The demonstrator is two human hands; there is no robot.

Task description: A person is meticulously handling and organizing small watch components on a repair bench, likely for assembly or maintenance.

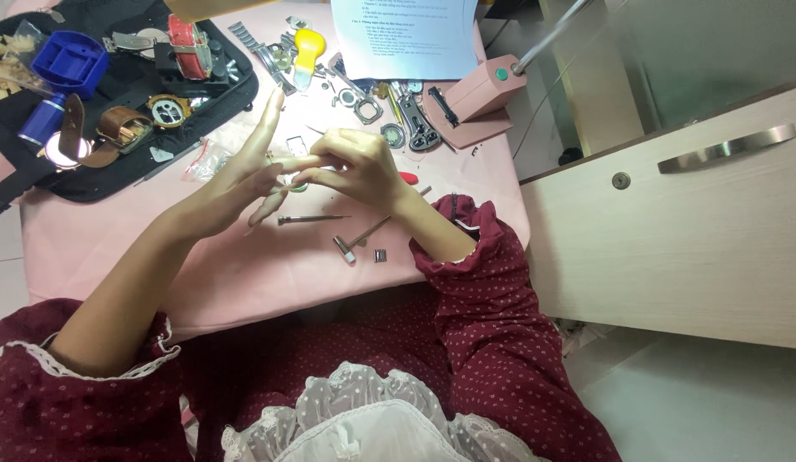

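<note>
A home watch-repair corner: pink desk (244, 274) strewn with watch parts (363, 107), tool case (115, 162) at ten o'clock.
</note>
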